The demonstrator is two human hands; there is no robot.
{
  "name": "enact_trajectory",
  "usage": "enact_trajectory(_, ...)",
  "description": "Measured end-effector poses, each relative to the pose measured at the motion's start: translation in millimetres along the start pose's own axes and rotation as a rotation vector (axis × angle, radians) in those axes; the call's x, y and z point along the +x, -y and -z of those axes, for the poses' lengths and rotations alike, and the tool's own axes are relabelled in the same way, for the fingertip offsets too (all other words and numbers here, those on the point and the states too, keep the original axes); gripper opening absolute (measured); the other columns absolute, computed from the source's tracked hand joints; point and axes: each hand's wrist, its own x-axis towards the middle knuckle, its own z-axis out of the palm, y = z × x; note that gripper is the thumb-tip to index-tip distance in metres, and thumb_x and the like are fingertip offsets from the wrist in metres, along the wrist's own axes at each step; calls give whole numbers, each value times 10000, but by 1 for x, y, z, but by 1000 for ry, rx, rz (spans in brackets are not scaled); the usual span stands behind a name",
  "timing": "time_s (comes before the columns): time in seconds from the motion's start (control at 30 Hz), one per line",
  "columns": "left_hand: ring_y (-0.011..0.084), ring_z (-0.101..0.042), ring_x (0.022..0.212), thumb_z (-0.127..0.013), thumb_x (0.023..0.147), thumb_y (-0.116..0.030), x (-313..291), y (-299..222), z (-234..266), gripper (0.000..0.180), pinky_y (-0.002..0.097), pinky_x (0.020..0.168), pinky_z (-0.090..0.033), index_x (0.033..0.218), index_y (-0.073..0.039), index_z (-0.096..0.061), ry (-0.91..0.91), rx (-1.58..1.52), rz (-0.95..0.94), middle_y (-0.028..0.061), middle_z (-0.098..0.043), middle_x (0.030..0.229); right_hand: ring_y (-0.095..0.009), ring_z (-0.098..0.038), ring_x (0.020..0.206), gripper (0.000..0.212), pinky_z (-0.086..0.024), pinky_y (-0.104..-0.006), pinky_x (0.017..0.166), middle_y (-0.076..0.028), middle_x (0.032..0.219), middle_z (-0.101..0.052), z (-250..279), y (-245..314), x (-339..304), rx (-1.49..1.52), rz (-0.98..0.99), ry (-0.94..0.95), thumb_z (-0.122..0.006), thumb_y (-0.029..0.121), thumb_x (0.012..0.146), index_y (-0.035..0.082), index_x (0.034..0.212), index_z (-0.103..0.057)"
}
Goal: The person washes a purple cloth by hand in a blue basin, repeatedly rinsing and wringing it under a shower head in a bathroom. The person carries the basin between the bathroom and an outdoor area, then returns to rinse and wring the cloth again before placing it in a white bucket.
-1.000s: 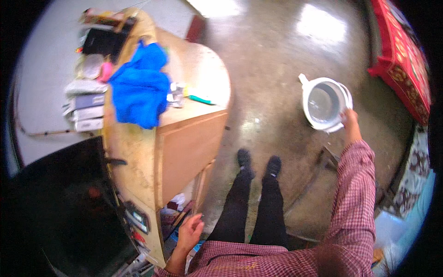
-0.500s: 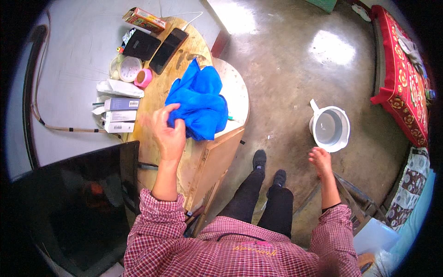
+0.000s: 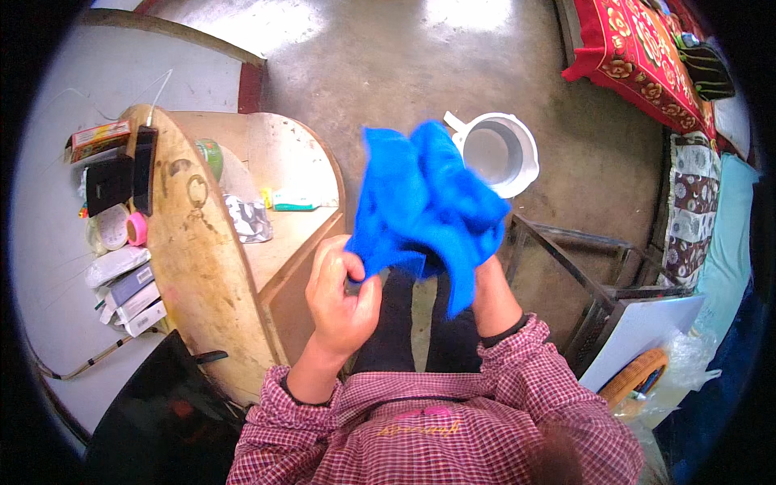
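Observation:
A crumpled blue cloth [image 3: 428, 198] is held up in front of my body, off the table. The fingers of my left hand [image 3: 343, 295] are closed in a pinch on its lower left edge. Behind the cloth's lower right part is my right hand [image 3: 490, 283]; only the wrist and a bit of the hand show, and the fingers are hidden. Folds of cloth hang down between both hands. Just beyond the cloth, a white pot-like container with a handle [image 3: 495, 149] is partly covered by it.
A wooden table [image 3: 198, 259] stands at left, with a phone [image 3: 144, 170], several small boxes [image 3: 133, 299] and a pink tape roll [image 3: 137, 229]. Its lower shelf holds a green-and-white tube [image 3: 295, 201]. A dark screen [image 3: 162, 412] is near left; a metal frame [image 3: 558, 271] stands at right.
The blue cloth has been lifted off the table and brought right, in front of me. My left hand has closed on it, and my right hand has come in behind it. The view has turned rightward.

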Motion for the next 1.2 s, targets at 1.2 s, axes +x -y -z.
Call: enact_trajectory(1.2,259,-644,926,-611,805,-148,-453,284,22,281,358,823,-493,1057,-23,-613,303,351,1235,174,-660,988,-229,-644,802,240,-548,-339,678,-134,951,-633,102,-154,-151,-87,-570,-467,-580,179,910,-5,1060,-543)
